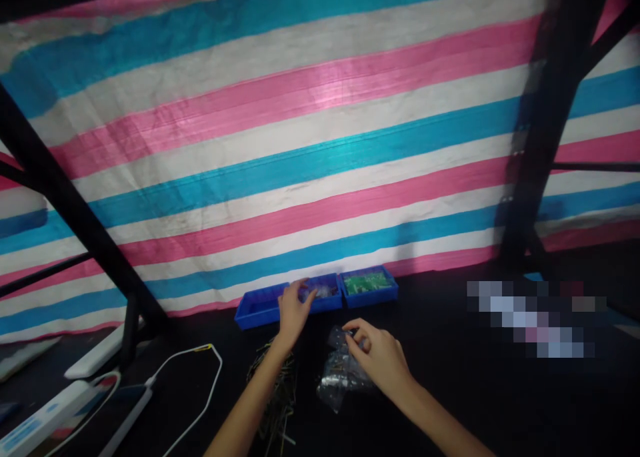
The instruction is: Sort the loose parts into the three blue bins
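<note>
Closest in, the left forearm and right forearm slant up from the bottom edge, a tangle of thin strips partly hidden by the left one. And there, near six o'clock in the view, are the clear plastic bags! The right hand is at their two o'clock, thumb and forefinger nearly meeting at the top edge; whether they pinch the film, I cannot tell. At the bags' eleven o'clock, the left hand hangs over a blue bin with small clear pieces, thumb and fingers spread apart. Those bags should be feather-light, limp and slippery, apt to cling together, so a loose upper corner looks the best hold. See-through, crumpled, overlapping, they catch bright white glints against the black tabletop.
</note>
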A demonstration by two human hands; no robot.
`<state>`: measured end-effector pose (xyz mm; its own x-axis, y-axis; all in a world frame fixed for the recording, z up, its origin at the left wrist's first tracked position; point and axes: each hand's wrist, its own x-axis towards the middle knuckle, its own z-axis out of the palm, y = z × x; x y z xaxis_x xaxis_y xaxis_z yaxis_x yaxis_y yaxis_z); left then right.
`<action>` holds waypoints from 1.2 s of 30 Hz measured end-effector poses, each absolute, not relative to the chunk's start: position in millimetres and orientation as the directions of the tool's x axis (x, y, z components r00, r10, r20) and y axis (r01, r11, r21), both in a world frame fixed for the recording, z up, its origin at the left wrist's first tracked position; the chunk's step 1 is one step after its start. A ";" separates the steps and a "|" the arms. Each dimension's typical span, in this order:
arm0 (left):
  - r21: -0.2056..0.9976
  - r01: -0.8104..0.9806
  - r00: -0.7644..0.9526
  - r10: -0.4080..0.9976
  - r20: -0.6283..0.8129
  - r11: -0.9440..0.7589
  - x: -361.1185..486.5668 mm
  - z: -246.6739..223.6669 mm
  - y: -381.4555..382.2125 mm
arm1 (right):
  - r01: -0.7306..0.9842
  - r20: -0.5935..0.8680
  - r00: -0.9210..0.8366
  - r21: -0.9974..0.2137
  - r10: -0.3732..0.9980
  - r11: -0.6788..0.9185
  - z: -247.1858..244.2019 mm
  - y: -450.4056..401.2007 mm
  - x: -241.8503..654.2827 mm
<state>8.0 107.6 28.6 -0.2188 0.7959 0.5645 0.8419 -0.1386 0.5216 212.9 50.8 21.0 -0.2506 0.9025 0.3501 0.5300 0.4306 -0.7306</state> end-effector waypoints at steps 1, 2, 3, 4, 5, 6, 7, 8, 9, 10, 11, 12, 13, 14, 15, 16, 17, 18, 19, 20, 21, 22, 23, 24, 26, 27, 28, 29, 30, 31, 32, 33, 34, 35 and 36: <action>0.447 0.881 -0.137 0.818 0.558 -0.157 10.0 29.3 101.5 | 0.536 0.357 -0.253 -0.722 0.899 0.438 21.0 50.8 213.1; 0.380 0.908 -0.062 0.841 0.537 -0.176 11.8 29.4 96.0 | 0.541 0.363 -0.259 -0.713 0.895 0.445 21.0 50.8 213.3; 0.323 0.928 -0.003 0.861 0.509 -0.188 13.4 28.6 91.3 | 0.548 0.368 -0.266 -0.703 0.891 0.454 20.7 50.9 213.6; 0.280 0.941 0.033 0.875 0.483 -0.189 14.4 27.0 87.9 | 0.557 0.374 -0.271 -0.690 0.887 0.462 20.3 51.2 214.0; 0.249 0.951 0.049 0.885 0.462 -0.182 15.0 24.3 85.8 | 0.570 0.382 -0.275 -0.674 0.882 0.469 19.5 51.8 214.4; 0.228 0.958 0.056 0.893 0.447 -0.174 15.1 20.8 84.7 | 0.585 0.388 -0.279 -0.657 0.878 0.476 18.3 52.6 215.0; 0.214 0.962 0.061 0.897 0.439 -0.170 15.0 16.7 84.5 | 0.600 0.391 -0.285 -0.639 0.875 0.481 16.9 53.6 215.6; 0.204 0.964 0.067 0.898 0.435 -0.171 14.7 12.2 84.7 | 0.615 0.387 -0.292 -0.624 0.874 0.482 15.0 54.9 216.4; 0.198 0.964 0.076 0.896 0.437 -0.178 14.6 7.7 85.2 | 0.632 0.377 -0.299 -0.610 0.877 0.478 13.0 56.3 217.3; 0.193 0.963 0.085 0.891 0.445 -0.189 14.6 3.6 85.7 | 0.647 0.360 -0.309 -0.598 0.880 0.472 10.9 57.6 218.3; 0.188 0.962 0.091 0.884 0.459 -0.197 14.8 0.3 86.1 | 0.663 0.339 -0.321 -0.587 0.884 0.465 8.8 58.8 219.2; 0.182 0.963 0.088 0.872 0.481 -0.198 15.2 -2.2 86.3 | 0.678 0.315 -0.330 -0.576 0.890 0.456 6.9 59.7 220.1; 0.173 0.966 0.079 0.858 0.507 -0.192 15.6 -3.5 86.6 | 0.693 0.293 -0.334 -0.568 0.896 0.444 5.3 60.4 220.9; 0.161 0.970 0.068 0.843 0.534 -0.181 15.9 -3.8 87.0 | 0.704 0.273 -0.336 -0.563 0.902 0.433 4.0 60.7 221.5; 0.148 0.975 0.057 0.827 0.559 -0.168 15.9 -3.2 87.6 | 0.712 0.257 -0.337 -0.560 0.906 0.424 3.2 60.8 222.0; 0.135 0.978 0.051 0.816 0.575 -0.157 15.7 -1.8 88.7 | 0.716 0.245 -0.338 -0.559 0.909 0.418 2.6 60.8 222.2; 0.124 0.981 0.049 0.814 0.579 -0.148 15.0 -0.1 90.3 | 0.718 0.239 -0.338 -0.560 0.910 0.414 2.3 60.8 222.4; 0.118 0.983 0.049 0.821 0.569 -0.141 14.1 1.8 92.2 | 0.718 0.234 -0.342 -0.560 0.910 0.414 2.1 60.8 222.5; 0.118 0.984 0.048 0.834 0.549 -0.134 12.9 3.4 94.5 | 0.717 0.230 -0.347 -0.560 0.909 0.415 2.0 60.8 222.6; 0.121 0.984 0.045 0.849 0.527 -0.127 11.7 4.7 96.8 | 0.716 0.225 -0.352 -0.560 0.909 0.416 1.9 61.0 222.7; 0.126 0.985 0.041 0.861 0.507 -0.121 10.4 5.4 99.0 | 0.717 0.218 -0.355 -0.560 0.909 0.415 1.8 61.3 222.9; 0.131 0.985 0.035 0.869 0.493 -0.114 9.4 5.5 101.0 | 0.720 0.210 -0.358 -0.558 0.910 0.412 1.7 61.5 223.0; 0.134 0.985 0.028 0.873 0.487 -0.107 8.7 5.2 102.5 | 0.725 0.201 -0.360 -0.554 0.911 0.408 1.7 61.6 223.1; 0.133 0.986 0.022 0.873 0.487 -0.100 8.3 4.5 103.7 | 0.732 0.193 -0.360 -0.548 0.913 0.405 1.6 61.6 223.1; 0.127 0.989 0.008 0.873 0.488 -0.080 8.4 2.8 104.6 | 0.749 0.180 -0.357 -0.532 0.917 0.396 1.5 61.2 222.5; 0.124 0.990 0.000 0.873 0.488 -0.070 8.9 2.0 104.6 | 0.755 0.172 -0.358 -0.524 0.918 0.393 1.3 61.0 221.9; 0.122 0.991 -0.006 0.872 0.489 -0.061 9.5 1.5 104.4 | 0.760 0.163 -0.360 -0.520 0.919 0.390 0.9 60.8 221.3; 0.121 0.991 -0.011 0.872 0.489 -0.056 10.2 1.1 104.1 | 0.762 0.153 -0.363 -0.520 0.919 0.387 0.4 60.8 220.7; 0.121 0.991 -0.016 0.873 0.488 -0.049 10.9 1.0 103.7 | 0.760 0.144 -0.368 -0.523 0.919 0.386 -0.5 61.0 220.1; 0.120 0.992 -0.022 0.873 0.487 -0.042 11.7 0.9 103.4 | 0.756 0.135 -0.372 -0.530 0.918 0.384 -1.5 61.4 219.7; 0.118 0.992 -0.028 0.874 0.485 -0.034 12.4 1.0 103.2 | 0.750 0.128 -0.374 -0.541 0.919 0.381 -2.7 61.9 219.4; 0.116 0.993 -0.034 0.876 0.482 -0.026 12.9 1.0 103.1 | 0.742 0.122 -0.376 -0.554 0.918 0.378 -3.9 62.6 219.3; 0.113 0.993 -0.037 0.878 0.478 -0.019 13.3 0.9 103.2 | 0.734 0.118 -0.378 -0.567 0.918 0.374 -5.1 63.3 219.5; 0.109 0.994 -0.038 0.878 0.477 -0.016 13.5 0.7 103.3 | 0.726 0.113 -0.380 -0.579 0.918 0.371 -6.0 63.9 219.7; 0.104 0.994 -0.036 0.877 0.478 -0.016 13.4 0.5 103.6 | 0.720 0.106 -0.383 -0.589 0.918 0.368 -6.7 64.5 220.1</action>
<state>13.4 103.6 0.5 -0.0359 0.8775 0.4783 0.9944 -0.0161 0.1042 220.1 64.5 -6.7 -0.3828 0.9178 0.1057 0.7196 0.3679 -0.5889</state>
